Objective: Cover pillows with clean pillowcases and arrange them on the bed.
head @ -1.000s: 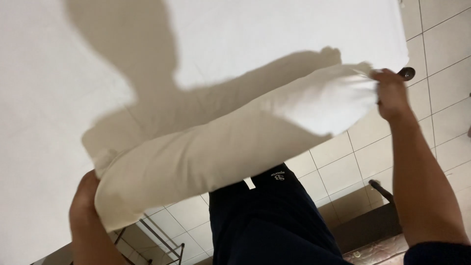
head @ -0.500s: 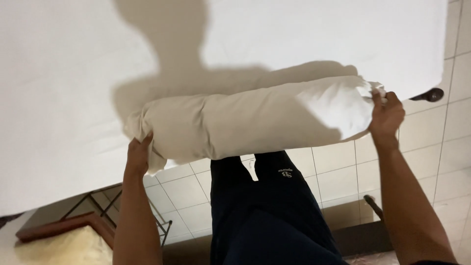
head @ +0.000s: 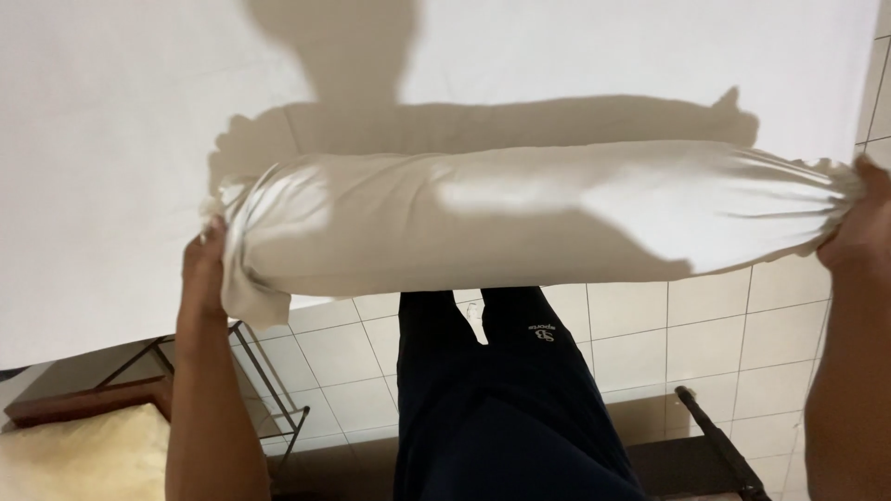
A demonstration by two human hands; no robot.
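Standing over pale glazed floor tiles in dark trousers; left hand and right hand each clench a gathered end of a soft, cylindrical white bolster pillow, held level above the smooth white bedsheet; the sheet's edge lies just beyond.

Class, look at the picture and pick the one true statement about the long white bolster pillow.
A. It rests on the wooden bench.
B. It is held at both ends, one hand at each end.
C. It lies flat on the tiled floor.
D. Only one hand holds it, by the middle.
B: the left hand grips one bunched end of the bolster pillow and the right hand grips the other, holding it level above the tiled floor.
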